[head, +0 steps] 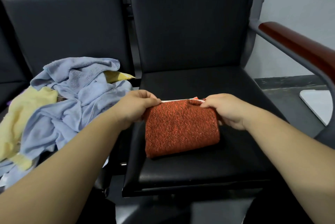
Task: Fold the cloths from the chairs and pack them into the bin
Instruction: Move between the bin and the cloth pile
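Orange cloth, folded, pinched at far corners by both hands.

Left hand and right hand were bare. Left forearm and right forearm behind them were bare too, right to the frame edge. Fingers short, thick. Wrist crease behind the right hand.

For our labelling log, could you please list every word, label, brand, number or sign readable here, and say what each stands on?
No readable text anywhere in this view.
Orange cloth, pinched by the left hand and the right hand: a white edge strip, no print visible.
Blue cloth: one textured patch, too blurred to tell whether it is lettering.
Black chair seat and wooden armrest: no markings.
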Available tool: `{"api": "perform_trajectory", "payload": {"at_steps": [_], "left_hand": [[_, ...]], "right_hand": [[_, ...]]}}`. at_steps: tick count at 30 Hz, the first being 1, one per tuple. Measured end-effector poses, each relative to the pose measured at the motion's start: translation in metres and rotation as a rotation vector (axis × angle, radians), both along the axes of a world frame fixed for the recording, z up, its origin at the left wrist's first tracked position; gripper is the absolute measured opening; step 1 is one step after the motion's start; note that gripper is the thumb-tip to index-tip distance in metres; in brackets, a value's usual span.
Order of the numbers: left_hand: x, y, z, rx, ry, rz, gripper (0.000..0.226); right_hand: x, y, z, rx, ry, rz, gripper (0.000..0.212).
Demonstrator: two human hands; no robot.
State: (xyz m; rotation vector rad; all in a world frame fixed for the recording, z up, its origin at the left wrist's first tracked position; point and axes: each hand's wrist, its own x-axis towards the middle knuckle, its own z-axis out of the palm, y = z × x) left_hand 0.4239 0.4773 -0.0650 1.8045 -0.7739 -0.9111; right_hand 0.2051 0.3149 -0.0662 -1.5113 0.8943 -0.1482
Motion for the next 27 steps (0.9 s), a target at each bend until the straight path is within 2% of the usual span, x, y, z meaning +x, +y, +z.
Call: {"api": "perform_trajectory", "payload": {"at_steps": [6,9,12,14,17,19,22,25,27], "left_hand": [[0.006,-0.024,-0.032,-0.011,-0.344,0.159,0.010],[0.011,-0.033,-0.046,0.004,-0.434,0.182,0.012],[0.015,-0.040,-0.056,0.054,-0.599,0.166,0.009],[0.017,-0.042,-0.061,0.086,-0.673,0.150,0.006],[0.018,-0.042,-0.065,0.105,-0.741,0.118,0.008],[0.018,-0.043,-0.065,0.116,-0.786,0.098,0.007],[0.017,-0.044,-0.066,0.139,-0.827,0.069,0.007],[0.017,-0.044,-0.068,0.157,-0.850,0.051,0.008],[0.017,-0.044,-0.068,0.160,-0.852,0.045,0.010]], "right_hand": [[0.028,-0.010,-0.020,-0.279,0.082,-0.066,0.022],[0.045,-0.018,-0.031,-0.418,0.249,-0.033,0.028],[0.057,-0.030,-0.040,-0.489,0.418,0.001,0.034],[0.059,-0.033,-0.041,-0.610,0.505,0.044,0.032],[0.056,-0.036,-0.044,-0.770,0.385,0.045,0.018],[0.056,-0.038,-0.047,-0.825,0.269,0.101,0.022],[0.057,-0.043,-0.048,-0.870,0.167,0.106,0.006],[0.057,-0.049,-0.046,-0.710,0.057,0.019,0.014],[0.056,-0.051,-0.039,-0.447,-0.090,-0.053,0.013]]}}
